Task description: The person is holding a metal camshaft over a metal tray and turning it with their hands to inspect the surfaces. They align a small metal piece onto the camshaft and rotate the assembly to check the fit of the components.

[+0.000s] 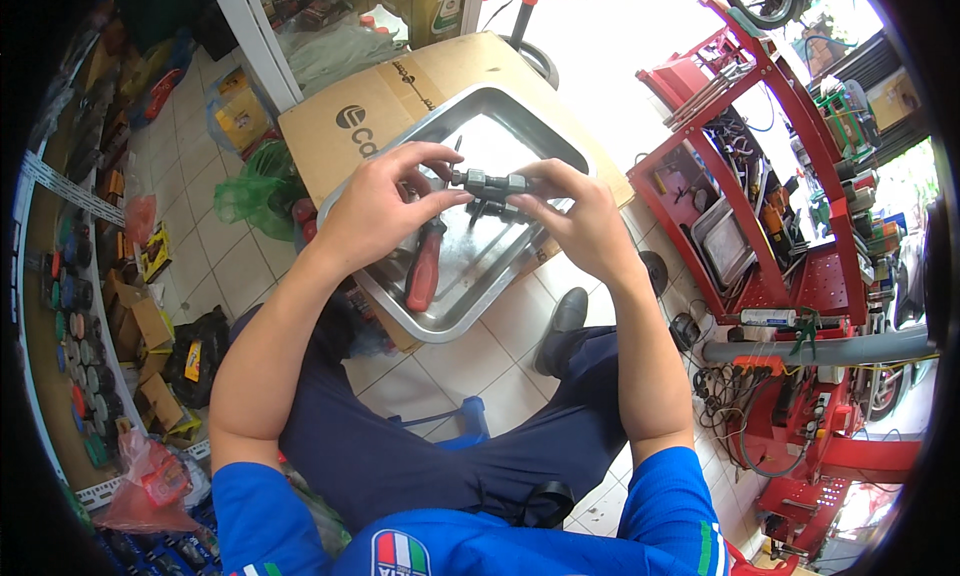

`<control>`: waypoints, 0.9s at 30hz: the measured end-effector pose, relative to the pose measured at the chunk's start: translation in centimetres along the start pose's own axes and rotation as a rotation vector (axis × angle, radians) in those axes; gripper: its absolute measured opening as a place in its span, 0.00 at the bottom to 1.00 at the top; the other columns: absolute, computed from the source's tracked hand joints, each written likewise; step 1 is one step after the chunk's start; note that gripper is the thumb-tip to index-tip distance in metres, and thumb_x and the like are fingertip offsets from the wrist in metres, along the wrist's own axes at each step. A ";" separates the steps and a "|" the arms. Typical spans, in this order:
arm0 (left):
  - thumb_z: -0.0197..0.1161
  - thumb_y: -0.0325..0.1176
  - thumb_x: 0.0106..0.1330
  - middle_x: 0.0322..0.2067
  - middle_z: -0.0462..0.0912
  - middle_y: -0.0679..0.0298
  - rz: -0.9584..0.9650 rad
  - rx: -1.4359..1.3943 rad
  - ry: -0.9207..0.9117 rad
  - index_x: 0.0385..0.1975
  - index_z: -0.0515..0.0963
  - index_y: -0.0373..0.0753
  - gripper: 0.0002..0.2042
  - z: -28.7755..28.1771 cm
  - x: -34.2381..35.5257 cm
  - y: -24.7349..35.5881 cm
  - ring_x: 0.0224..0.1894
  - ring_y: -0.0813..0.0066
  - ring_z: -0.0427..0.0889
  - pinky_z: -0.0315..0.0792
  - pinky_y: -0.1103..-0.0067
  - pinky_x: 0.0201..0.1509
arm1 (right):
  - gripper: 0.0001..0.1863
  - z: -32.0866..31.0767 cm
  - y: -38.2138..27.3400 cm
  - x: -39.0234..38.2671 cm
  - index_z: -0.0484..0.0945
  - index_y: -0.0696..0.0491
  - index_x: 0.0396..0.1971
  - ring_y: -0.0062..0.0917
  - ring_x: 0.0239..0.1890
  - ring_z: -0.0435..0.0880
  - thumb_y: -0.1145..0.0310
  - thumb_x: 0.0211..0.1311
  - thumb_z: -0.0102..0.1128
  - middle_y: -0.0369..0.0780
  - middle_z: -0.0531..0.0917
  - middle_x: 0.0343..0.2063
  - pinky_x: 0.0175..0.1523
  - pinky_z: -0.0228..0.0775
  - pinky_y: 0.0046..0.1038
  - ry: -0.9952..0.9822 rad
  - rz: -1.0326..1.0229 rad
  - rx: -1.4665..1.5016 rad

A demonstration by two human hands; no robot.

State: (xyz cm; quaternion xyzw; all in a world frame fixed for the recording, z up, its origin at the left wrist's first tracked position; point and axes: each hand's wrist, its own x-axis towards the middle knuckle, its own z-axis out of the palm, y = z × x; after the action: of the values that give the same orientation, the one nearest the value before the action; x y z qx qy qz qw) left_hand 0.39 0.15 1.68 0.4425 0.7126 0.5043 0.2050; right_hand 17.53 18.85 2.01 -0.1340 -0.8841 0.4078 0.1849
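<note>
Over a shallow metal tray [440,328] I hold a dark metal tool [487,183] with hex nuts and bolt-like parts, probably a chain breaker. The thumb and fingers of my left hand [385,206] close around its left end. My right hand [582,216] pinches its right end between thumb and fingers. A thin dark rod sticks up beside my left fingertips. Beneath my left hand, a red-handled screwdriver [425,271] lies in the tray, its upper part hidden by the hand. Other small dark parts under the tool are hard to make out.
The tray rests on a cardboard box [310,141] in front of my knees. A red tool rack [690,166] with tools stands at the right. At the left are a green net bag [262,188] and shelves of jars [90,376]. A blue plastic stool [470,421] is between my legs.
</note>
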 end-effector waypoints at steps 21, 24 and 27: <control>0.73 0.35 0.67 0.42 0.86 0.70 0.046 0.088 -0.021 0.46 0.86 0.39 0.12 -0.5 0.3 -0.9 0.36 0.83 0.78 0.70 0.82 0.37 | 0.16 0.0 -0.1 0.0 0.82 0.56 0.50 0.31 0.44 0.91 0.69 0.65 0.72 0.44 0.90 0.38 0.51 0.80 0.30 0.002 0.009 0.010; 0.72 0.36 0.68 0.42 0.86 0.69 0.025 -0.014 0.002 0.48 0.86 0.39 0.12 -0.3 0.1 -0.3 0.36 0.84 0.79 0.70 0.82 0.37 | 0.16 0.0 -0.1 0.0 0.82 0.57 0.50 0.31 0.44 0.91 0.69 0.64 0.72 0.44 0.90 0.38 0.51 0.80 0.30 0.003 0.014 0.004; 0.72 0.36 0.68 0.43 0.86 0.70 0.152 0.049 -0.009 0.50 0.85 0.40 0.13 -0.6 0.3 -1.4 0.36 0.84 0.79 0.70 0.82 0.37 | 0.16 0.0 -0.2 0.0 0.82 0.57 0.50 0.31 0.44 0.91 0.69 0.64 0.72 0.45 0.90 0.38 0.51 0.80 0.30 0.001 0.013 0.012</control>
State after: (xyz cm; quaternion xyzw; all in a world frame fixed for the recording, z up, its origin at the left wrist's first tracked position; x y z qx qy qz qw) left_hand -0.78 -0.06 0.70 0.5025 0.6880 0.4989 0.1586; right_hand 17.50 18.70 2.17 -0.1387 -0.8805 0.4145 0.1834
